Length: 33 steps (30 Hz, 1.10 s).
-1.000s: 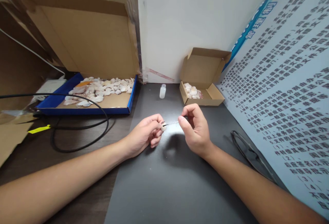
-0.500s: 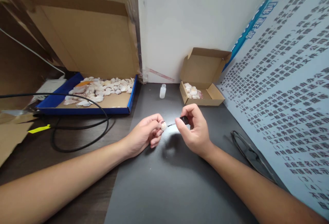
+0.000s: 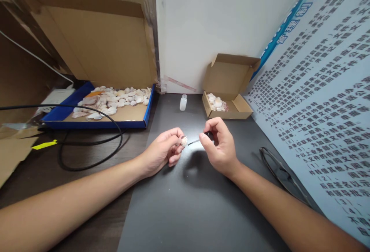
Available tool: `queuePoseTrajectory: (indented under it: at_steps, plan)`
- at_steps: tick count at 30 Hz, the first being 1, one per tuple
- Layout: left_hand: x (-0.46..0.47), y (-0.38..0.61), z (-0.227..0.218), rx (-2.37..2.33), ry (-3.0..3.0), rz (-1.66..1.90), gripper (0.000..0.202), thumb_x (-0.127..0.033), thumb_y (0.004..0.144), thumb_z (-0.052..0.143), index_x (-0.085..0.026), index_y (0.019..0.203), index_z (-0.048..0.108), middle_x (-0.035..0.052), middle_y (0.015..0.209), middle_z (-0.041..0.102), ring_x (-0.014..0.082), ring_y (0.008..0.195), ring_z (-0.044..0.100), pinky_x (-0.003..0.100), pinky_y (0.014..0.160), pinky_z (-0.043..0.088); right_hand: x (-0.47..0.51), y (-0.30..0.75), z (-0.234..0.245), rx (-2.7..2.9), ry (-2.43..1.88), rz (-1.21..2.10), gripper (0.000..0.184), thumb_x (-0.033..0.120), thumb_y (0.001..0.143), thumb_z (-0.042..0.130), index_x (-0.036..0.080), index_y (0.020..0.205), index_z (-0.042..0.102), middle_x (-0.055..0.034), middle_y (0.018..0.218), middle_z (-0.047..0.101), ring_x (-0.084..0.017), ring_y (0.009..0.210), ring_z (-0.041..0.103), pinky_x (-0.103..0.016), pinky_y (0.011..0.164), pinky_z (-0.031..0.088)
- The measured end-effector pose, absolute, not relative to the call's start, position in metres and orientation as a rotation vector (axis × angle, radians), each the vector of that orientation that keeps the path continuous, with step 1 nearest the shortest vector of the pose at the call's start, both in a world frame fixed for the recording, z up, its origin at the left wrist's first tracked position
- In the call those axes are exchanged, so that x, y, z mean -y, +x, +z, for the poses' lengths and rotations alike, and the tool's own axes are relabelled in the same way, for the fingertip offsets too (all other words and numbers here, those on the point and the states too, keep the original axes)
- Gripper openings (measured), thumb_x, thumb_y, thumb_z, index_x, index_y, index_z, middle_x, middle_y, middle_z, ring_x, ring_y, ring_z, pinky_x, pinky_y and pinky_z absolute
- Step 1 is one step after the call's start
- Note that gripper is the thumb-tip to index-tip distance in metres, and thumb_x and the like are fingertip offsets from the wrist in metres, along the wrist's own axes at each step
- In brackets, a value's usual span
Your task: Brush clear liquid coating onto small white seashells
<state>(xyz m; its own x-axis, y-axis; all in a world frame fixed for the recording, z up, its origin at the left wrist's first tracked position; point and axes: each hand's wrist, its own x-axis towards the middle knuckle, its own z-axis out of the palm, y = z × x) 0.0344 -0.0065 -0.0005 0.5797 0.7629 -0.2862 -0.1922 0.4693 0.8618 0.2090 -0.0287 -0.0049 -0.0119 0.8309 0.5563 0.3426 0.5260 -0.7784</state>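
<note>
Between the thumb and fingers of my left hand (image 3: 164, 148) is a small pale seashell (image 3: 184, 141). My right hand (image 3: 221, 146) pinches the black cap of a small brush (image 3: 208, 135), whose thin stem points left. The dark brush tip is close beside the shell; whether they touch I cannot tell. Behind my hands a small clear bottle (image 3: 183, 103) with whitish contents stands upright, its top uncapped.
At the left lies an open blue-edged box (image 3: 127, 124) full of seashells. A small cardboard box (image 3: 231, 114) with several shells stands back right. A black cable (image 3: 86, 168) loops across the left side; eyeglasses (image 3: 285, 175) lie by the printed board (image 3: 332, 101) at right.
The brush in my right hand has dipped slightly at the shell, and its tip sits a little lower. My left hand and the shell have barely moved.
</note>
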Motion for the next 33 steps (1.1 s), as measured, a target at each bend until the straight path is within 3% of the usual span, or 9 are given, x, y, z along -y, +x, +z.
queuePoseTrajectory:
  at_steps: [33]
  plan:
    - [0.0065,0.0336,-0.0011,-0.743,0.901,0.673,0.016,-0.021,0.078,0.057,-0.018,0.076,0.041,-0.0072,0.056,0.051,0.0015,0.033,0.034,0.013,0.033,0.027,0.0305,0.2095,-0.0028,1.627,-1.018,0.473,0.019,0.014,0.083,0.058,0.022,0.080,0.042,0.0069,0.066,0.039,-0.007,0.051,0.035,-0.020,0.047,0.032]
